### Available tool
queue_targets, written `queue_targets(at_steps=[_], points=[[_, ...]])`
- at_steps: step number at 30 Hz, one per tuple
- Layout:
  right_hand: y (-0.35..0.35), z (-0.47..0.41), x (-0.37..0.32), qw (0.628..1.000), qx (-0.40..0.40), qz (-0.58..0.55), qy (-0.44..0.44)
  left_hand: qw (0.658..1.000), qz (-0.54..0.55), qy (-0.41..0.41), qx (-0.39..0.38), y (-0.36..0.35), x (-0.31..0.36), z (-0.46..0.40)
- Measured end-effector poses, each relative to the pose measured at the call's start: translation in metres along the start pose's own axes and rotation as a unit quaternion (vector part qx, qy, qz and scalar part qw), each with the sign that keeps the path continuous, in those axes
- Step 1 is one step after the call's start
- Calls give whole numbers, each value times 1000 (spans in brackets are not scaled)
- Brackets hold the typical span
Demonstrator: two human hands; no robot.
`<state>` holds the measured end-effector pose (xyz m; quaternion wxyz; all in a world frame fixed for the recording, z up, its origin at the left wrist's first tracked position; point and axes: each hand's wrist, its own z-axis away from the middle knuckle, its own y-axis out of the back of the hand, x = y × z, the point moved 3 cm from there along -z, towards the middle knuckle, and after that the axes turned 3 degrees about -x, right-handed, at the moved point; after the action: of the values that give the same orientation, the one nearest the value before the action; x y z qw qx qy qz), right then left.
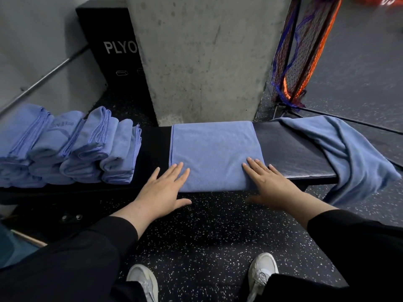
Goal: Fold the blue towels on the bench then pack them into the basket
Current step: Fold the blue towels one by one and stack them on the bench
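Note:
A blue towel [214, 152] lies folded flat in a rectangle across the middle of the black bench [294, 158]. My left hand [162, 189] rests flat on its near left corner, fingers spread. My right hand [267, 180] presses flat on its near right corner, fingers apart. Neither hand grips anything. Several folded blue towels [72, 147] stand in a row on the bench's left end. An unfolded blue towel [346, 153] drapes over the bench's right end and hangs down. No basket is in view.
A concrete pillar [207, 57] rises right behind the bench. A black plyo box [113, 51] stands at the back left. Netting with orange and purple straps [303, 51] hangs at the back right. Speckled rubber floor [207, 243] and my white shoes lie below.

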<state>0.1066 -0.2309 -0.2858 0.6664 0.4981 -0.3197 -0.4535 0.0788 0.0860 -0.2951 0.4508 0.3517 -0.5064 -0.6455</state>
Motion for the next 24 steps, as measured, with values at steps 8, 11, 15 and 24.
queue_targets(at_steps=[8,11,15,24], points=[[9,-12,16,999,8,-50,14,1000,6,6,30,8,-4,-13],[11,-6,24,995,55,-75,44,994,15,-20,111,3,-7,-10],[14,1,38,986,117,-108,57,983,69,-55,163,-4,-20,-7],[27,4,40,981,114,-155,-18,971,141,-22,194,9,-29,2]])
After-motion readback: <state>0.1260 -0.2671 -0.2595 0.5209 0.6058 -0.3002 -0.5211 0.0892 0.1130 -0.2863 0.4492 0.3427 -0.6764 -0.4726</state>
